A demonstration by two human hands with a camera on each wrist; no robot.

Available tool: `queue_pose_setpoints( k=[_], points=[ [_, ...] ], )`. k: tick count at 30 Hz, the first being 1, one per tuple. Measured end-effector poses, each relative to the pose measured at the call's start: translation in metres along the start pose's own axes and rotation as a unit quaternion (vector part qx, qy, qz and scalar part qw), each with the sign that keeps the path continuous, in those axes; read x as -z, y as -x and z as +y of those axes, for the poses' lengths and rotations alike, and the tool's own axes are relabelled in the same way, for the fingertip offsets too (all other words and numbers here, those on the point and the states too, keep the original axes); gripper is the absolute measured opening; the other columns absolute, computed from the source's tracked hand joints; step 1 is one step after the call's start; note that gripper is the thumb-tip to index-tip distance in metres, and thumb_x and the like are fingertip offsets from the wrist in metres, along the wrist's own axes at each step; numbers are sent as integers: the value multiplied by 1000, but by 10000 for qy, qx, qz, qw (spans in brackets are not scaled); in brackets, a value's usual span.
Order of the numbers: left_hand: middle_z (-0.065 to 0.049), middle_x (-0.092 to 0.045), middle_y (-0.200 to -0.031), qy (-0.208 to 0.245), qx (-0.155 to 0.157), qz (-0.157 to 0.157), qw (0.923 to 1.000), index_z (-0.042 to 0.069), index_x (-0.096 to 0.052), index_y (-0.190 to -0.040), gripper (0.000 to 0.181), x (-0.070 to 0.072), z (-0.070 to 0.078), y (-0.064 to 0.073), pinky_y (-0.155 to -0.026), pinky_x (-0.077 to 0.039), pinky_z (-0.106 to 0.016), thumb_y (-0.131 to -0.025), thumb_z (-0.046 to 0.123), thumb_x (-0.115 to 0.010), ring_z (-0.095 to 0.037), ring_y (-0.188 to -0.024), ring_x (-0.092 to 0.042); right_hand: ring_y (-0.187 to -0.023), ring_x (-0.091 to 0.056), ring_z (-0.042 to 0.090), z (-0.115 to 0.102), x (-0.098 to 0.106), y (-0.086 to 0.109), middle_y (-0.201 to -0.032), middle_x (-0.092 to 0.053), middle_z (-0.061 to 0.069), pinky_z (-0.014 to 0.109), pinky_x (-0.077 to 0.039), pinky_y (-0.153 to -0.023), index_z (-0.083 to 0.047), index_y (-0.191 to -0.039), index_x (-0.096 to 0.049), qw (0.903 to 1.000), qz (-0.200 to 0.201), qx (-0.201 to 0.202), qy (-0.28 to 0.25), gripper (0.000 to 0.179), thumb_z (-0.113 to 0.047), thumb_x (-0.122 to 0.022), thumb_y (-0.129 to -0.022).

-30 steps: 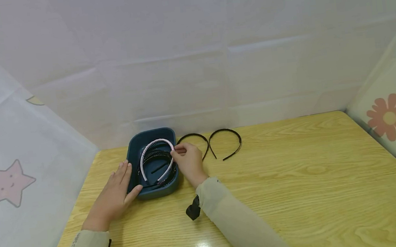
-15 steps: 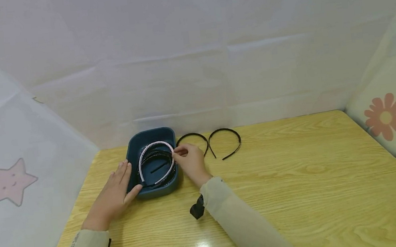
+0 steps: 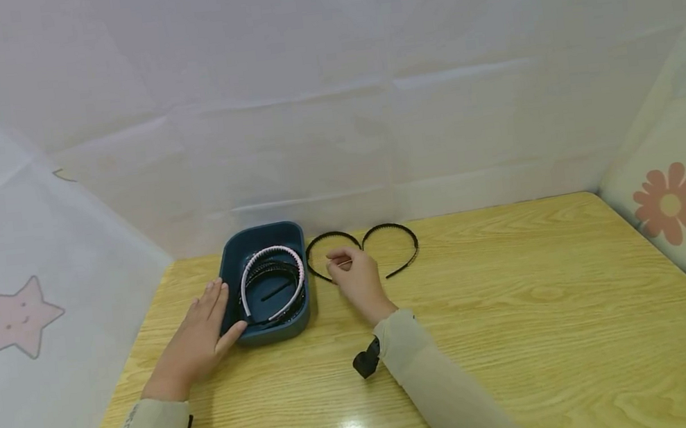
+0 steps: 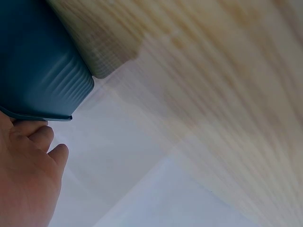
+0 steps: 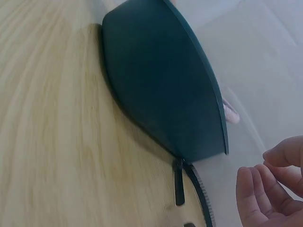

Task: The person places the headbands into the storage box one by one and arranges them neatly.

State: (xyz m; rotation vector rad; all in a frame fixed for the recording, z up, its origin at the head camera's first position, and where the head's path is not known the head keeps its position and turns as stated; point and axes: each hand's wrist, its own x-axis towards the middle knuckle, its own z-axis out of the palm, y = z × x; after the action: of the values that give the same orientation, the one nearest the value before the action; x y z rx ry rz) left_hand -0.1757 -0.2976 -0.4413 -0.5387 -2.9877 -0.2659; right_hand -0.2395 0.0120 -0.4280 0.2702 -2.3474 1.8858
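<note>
A dark blue plastic bin (image 3: 262, 234) stands at the table's back left. On top of several black headbands inside lies a pale pink headband (image 3: 244, 287). My left hand (image 3: 195, 337) rests against the bin's left side, fingers extended and thumb at the front rim. Its fingertips meet the rim in the left wrist view. To the right of the bin, my right hand (image 3: 361, 282) hovers with loosely bent fingers, and nothing shows in them in the right wrist view. Beneath it lies a black toothed headband (image 3: 329, 233), partly hidden. Another black headband (image 3: 404, 230) lies just right of that one.
The wood-grain table (image 3: 535, 305) stretches far to the right. Pale printed sheets (image 3: 335, 138) hang behind it and along both sides. In the right wrist view, the pink headband's end (image 5: 231, 113) pokes above the bin's rim.
The pink headband has settled lower onto the black ones, and my right hand has let go of it and moved right, away from the bin. My left hand has stayed in place.
</note>
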Motion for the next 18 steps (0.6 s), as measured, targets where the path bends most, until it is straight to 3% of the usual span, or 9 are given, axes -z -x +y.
queue_pose_setpoints(
  k=[9, 18],
  points=[
    [-19, -6, -156, -3, 5, -23, 10000, 0, -11, -150, 81, 0, 0, -1, -115, -8, -52, -97, 53, -40, -34, -143, -4, -81, -60, 17, 11, 39, -6, -92, -62, 2, 30, -53, -70, -11, -104, -67, 9974, 557, -5, 450, 15, -12, -60, -91],
    [-18, -6, -156, -1, 0, -2, 10000, 0, -10, -150, 81, -3, -2, -1, -116, -5, -49, -97, 53, -40, -34, -143, -4, -83, -59, 18, 23, 73, -13, -95, -62, 4, 32, -52, -68, -10, -105, -66, 9922, 944, -131, 810, 16, -10, -59, -91]
  ],
)
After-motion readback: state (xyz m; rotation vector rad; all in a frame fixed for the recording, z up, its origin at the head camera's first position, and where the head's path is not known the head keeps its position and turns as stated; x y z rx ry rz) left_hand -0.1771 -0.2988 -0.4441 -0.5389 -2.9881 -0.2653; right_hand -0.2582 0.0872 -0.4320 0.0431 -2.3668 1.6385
